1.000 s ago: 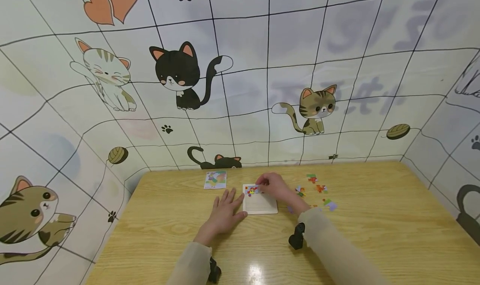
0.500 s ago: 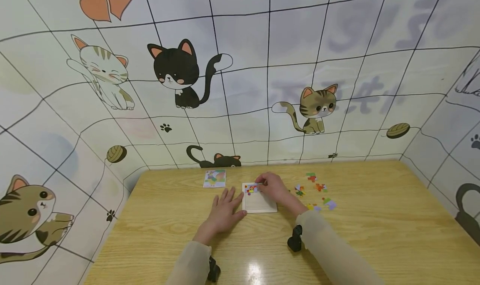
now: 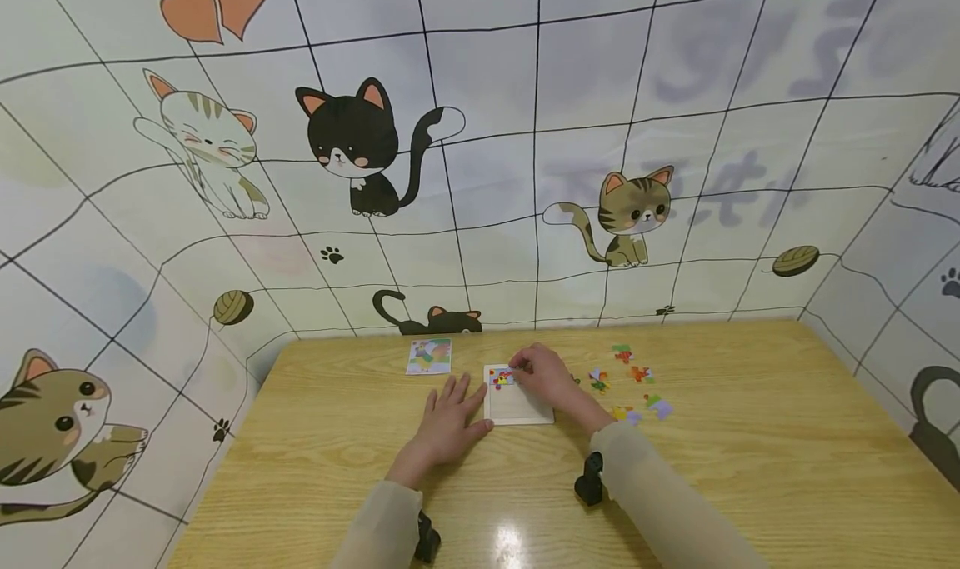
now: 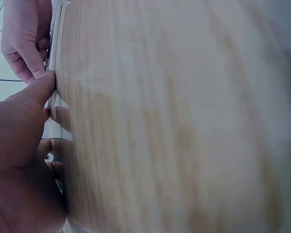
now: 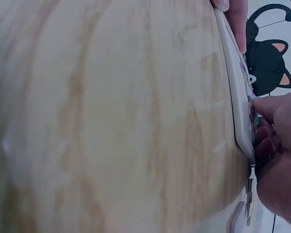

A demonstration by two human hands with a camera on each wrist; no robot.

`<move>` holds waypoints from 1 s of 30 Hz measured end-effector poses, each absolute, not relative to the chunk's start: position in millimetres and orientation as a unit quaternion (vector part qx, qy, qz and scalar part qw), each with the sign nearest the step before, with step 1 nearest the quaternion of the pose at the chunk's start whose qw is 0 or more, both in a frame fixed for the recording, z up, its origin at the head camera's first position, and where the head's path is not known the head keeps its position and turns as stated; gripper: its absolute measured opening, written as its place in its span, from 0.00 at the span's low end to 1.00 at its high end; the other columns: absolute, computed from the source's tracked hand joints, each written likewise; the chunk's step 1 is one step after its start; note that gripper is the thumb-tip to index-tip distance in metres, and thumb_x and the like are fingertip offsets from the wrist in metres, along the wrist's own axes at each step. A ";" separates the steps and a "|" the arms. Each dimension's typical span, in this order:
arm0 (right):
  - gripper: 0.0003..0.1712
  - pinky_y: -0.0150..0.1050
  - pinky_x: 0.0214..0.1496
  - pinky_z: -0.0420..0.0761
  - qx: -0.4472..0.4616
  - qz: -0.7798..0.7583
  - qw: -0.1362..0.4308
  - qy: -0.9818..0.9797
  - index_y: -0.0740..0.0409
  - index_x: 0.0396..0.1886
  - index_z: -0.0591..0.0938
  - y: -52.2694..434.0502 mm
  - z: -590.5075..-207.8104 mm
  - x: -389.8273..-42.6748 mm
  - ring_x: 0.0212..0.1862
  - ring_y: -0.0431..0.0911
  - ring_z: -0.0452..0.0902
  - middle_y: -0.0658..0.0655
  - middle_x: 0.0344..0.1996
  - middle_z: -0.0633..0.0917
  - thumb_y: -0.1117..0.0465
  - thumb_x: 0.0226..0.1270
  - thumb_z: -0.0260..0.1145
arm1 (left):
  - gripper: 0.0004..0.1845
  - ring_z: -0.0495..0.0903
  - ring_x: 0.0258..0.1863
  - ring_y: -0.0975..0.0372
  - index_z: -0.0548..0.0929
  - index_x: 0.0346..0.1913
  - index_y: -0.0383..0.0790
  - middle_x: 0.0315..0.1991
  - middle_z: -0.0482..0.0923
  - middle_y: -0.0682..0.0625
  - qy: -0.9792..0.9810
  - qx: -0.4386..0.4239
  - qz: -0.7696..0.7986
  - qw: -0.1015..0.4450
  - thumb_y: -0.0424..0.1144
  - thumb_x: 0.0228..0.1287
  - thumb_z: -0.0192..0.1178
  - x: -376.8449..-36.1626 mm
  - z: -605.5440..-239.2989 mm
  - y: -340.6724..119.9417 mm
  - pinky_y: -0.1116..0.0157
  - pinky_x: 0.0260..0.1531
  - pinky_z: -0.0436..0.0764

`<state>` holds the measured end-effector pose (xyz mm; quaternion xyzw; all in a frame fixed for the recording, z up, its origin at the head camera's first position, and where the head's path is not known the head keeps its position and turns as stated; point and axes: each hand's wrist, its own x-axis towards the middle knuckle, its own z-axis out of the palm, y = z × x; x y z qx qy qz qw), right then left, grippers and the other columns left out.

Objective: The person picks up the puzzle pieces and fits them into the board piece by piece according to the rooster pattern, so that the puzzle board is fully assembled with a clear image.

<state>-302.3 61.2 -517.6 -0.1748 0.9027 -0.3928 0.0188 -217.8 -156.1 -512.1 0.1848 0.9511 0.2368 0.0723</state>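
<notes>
A white square puzzle tray [image 3: 517, 407] lies on the table, with colourful jigsaw pieces [image 3: 499, 377] in its upper left part. My left hand [image 3: 446, 429] is spread flat beside it, thumb at the lower left corner and index finger along the left edge. Over the tray's upper part, my right hand [image 3: 546, 377] pinches a puzzle piece [image 5: 254, 118] low against the tray surface; the fingers hide most of it. In the left wrist view, my left thumb [image 4: 41, 90] touches the tray's edge.
Several loose puzzle pieces [image 3: 641, 375] lie to the right of the tray, some partly behind my right arm. A square picture card [image 3: 429, 357] is at the back left of the wooden table [image 3: 750, 469]. A cat-patterned wall covering [image 3: 495, 177] rises behind the table.
The right fingertips have shifted very slightly left over the tray's top row. My left hand stays in place; the head view has tilted slightly.
</notes>
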 end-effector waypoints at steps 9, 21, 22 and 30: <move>0.05 0.45 0.45 0.79 -0.177 -0.393 0.009 0.902 0.60 0.42 0.88 62.8 -518.1 -299.3 0.39 0.46 0.76 0.53 0.38 0.80 0.67 0.68 0.70 | 0.35 0.45 0.79 0.38 0.66 0.78 0.39 0.80 0.50 0.33 0.951 0.186 0.237 0.072 0.54 0.77 0.56 -219.0 -514.3 -156.4 0.33 0.72 0.43; 0.07 0.40 0.39 0.75 -0.181 -0.406 0.025 0.895 0.57 0.42 0.89 67.1 -524.8 -301.0 0.36 0.44 0.72 0.52 0.39 0.78 0.65 0.64 0.76 | 0.34 0.45 0.79 0.37 0.67 0.77 0.39 0.80 0.51 0.33 0.952 0.186 0.234 0.071 0.53 0.77 0.56 -217.6 -511.2 -156.5 0.33 0.72 0.44; 0.07 0.40 0.39 0.75 -0.183 -0.405 0.026 0.895 0.57 0.42 0.89 67.1 -524.3 -300.7 0.36 0.44 0.71 0.52 0.39 0.78 0.65 0.64 0.75 | 0.34 0.45 0.79 0.37 0.67 0.77 0.39 0.80 0.51 0.33 0.951 0.185 0.236 0.072 0.53 0.77 0.56 -217.5 -511.1 -156.4 0.33 0.72 0.44; 0.07 0.39 0.36 0.74 -0.187 -0.400 0.017 0.897 0.58 0.42 0.90 65.8 -519.8 -296.5 0.34 0.43 0.71 0.52 0.39 0.78 0.65 0.64 0.76 | 0.34 0.45 0.79 0.37 0.67 0.77 0.38 0.79 0.51 0.32 0.949 0.182 0.246 0.074 0.52 0.76 0.57 -216.4 -510.2 -155.8 0.33 0.72 0.43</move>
